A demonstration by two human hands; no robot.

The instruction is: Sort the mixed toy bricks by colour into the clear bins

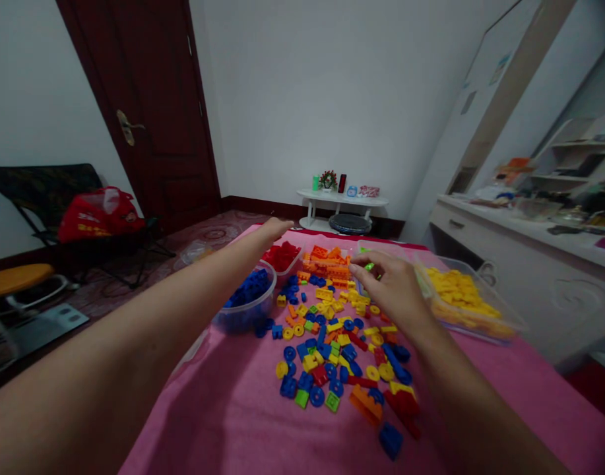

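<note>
Plastic building bricks look partly separated by colour, with a good share in containers and a broad scatter left loose. At centre left of the frame, a round clear tub (235,322) holds blue bricks, and just beyond it a red-brick tub (291,269) stands near a clear box of orange bricks (309,264). At centre right, a clear box of yellow bricks (514,324) is well filled; a green-brick box (376,245) is mostly hidden behind the right hand (397,282).

That hand appears to pinch a green brick (369,266) between thumb and fingers (the view is small and dim there). The left hand (279,227) reaches out above the red-brick tub; its fingers are foreshortened, so I cannot tell whether it grips anything.

Loose bricks and wheels (317,396) lie mixed over the pink cloth (243,422), from the centre down to the lower right, where an orange brick (366,404) and a blue brick (390,441) sit nearest the camera. Blue and yellow seem commonest among them, with fewer red, orange and green, so much appears left uncontained.
</note>
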